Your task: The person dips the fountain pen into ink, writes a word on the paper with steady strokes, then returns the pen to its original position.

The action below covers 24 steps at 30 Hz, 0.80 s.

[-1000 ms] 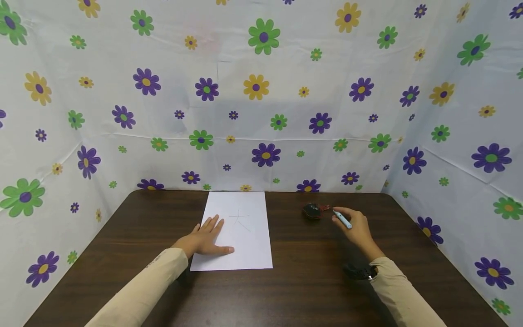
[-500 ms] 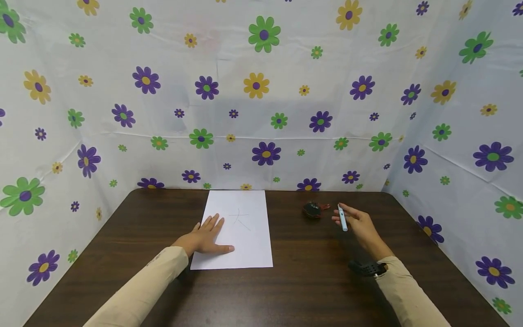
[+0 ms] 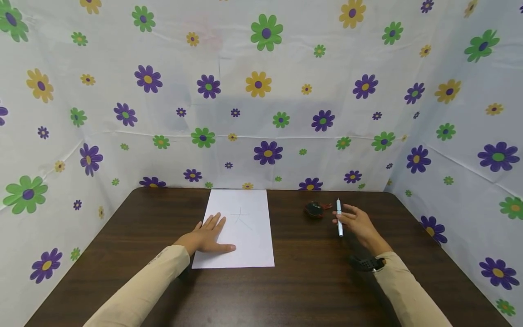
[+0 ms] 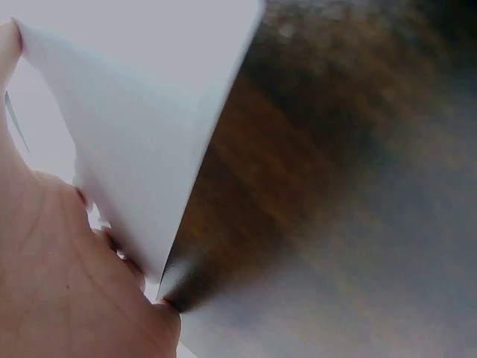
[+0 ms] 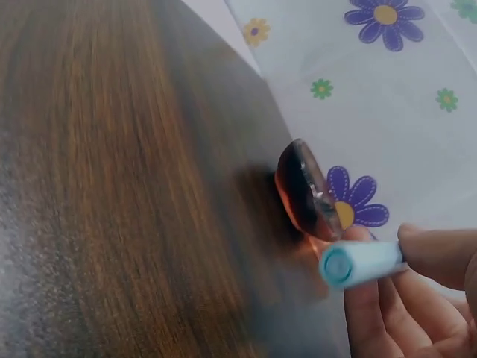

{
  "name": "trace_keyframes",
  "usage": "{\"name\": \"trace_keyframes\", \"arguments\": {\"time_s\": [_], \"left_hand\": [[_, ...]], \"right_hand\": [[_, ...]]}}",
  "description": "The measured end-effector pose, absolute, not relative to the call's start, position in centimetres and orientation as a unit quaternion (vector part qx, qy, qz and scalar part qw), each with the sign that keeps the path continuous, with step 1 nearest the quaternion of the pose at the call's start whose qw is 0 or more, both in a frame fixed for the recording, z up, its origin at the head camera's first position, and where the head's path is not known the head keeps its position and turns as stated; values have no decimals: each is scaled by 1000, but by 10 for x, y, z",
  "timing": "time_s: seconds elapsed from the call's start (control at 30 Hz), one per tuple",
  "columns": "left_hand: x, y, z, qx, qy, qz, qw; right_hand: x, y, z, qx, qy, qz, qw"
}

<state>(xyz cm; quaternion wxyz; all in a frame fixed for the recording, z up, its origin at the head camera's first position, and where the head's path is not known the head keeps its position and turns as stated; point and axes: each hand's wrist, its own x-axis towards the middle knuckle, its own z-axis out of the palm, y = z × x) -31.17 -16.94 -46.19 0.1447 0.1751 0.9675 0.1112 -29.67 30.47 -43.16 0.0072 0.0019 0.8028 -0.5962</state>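
My left hand lies flat on a white sheet of paper, fingers straight and thumb spread. Thin lines form a cross with slanting strokes beyond its fingertips. In the left wrist view, the palm and the sheet's edge show up close. On the right, my right hand pinches a light blue pen between thumb and fingers, its thin tip pointing to the far edge. The right wrist view shows the pen's blunt end. Left of that hand sits a small, dark, rounded, shiny object with a reddish end.
The dark brown wooden table runs back to a white flowered cloth, which also hangs at both sides. A black strap is on the right wrist.
The pen has turned in my right hand from a slant to nearly straight away from me, its tip now pointing far. That hand shifted slightly right. My left hand stayed on the paper.
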Motion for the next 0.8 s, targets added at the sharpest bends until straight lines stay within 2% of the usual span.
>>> {"name": "trace_keyframes", "arguments": {"time_s": [0.2, 0.43, 0.8], "left_hand": [[-311, -169, -461, 174, 968, 107, 147], [-307, -166, -455, 179, 966, 108, 151], [-297, -162, -440, 175, 964, 109, 165]], "right_hand": [[-310, 298, -438, 56, 870, -485, -64], [-321, 294, -444, 25, 941, -308, -139], [-332, 287, -446, 31, 943, -290, -161]]}}
